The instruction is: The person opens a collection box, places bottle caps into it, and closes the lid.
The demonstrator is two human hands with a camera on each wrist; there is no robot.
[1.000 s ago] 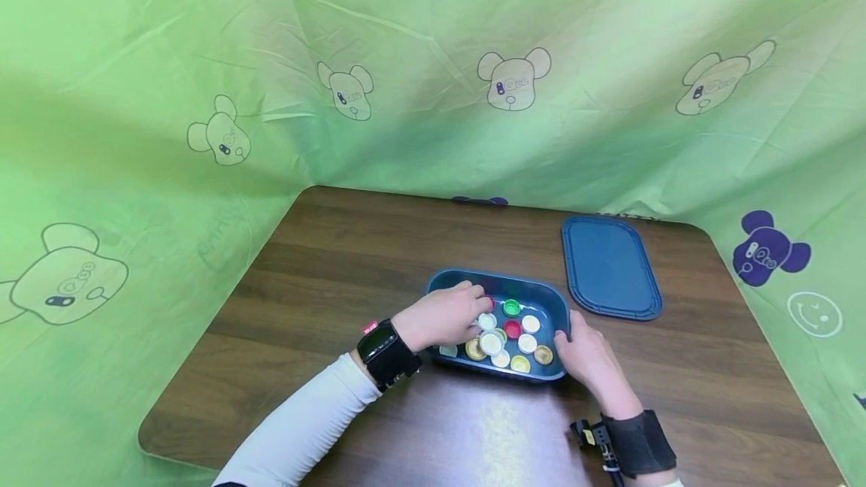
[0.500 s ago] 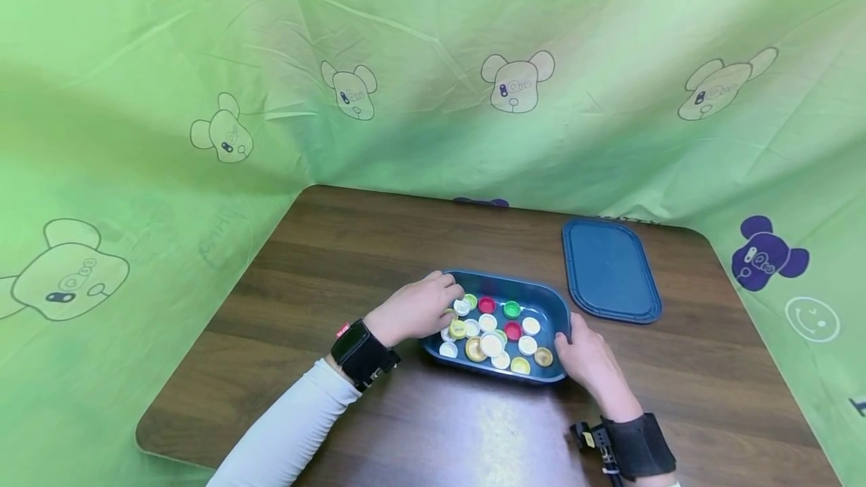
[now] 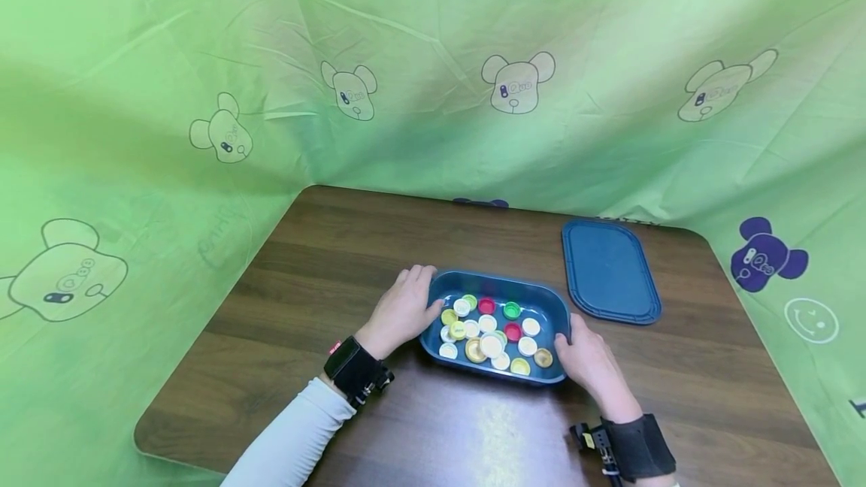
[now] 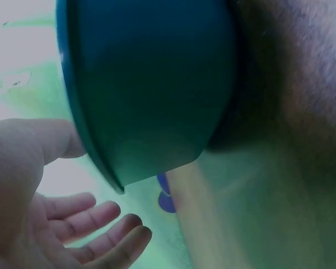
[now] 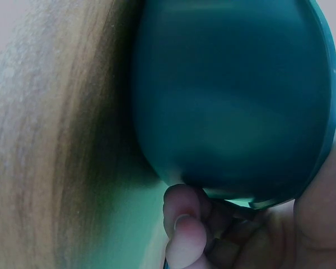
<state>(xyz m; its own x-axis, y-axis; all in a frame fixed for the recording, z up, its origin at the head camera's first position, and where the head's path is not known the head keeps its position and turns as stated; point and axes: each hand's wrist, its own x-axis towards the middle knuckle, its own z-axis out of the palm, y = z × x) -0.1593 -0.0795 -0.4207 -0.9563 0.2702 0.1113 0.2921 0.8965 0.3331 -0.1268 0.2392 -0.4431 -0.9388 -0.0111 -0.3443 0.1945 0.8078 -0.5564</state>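
Observation:
A blue plastic container stands on the dark wooden table and holds several bottle caps in white, yellow, red and green. My left hand lies at its left end, outside the wall, with the thumb by the rim. In the left wrist view that hand has its fingers straight and apart from the container wall. My right hand grips the right end. The right wrist view shows its fingers curled under the container and the thumb over the rim.
The container's flat blue lid lies on the table to the back right. Green printed cloth walls in the table at the back and both sides. The table's left half and front strip are bare wood.
My left hand has come out of the container, where it was among the caps, and moved left to the outside of its left end. The right hand has kept its hold.

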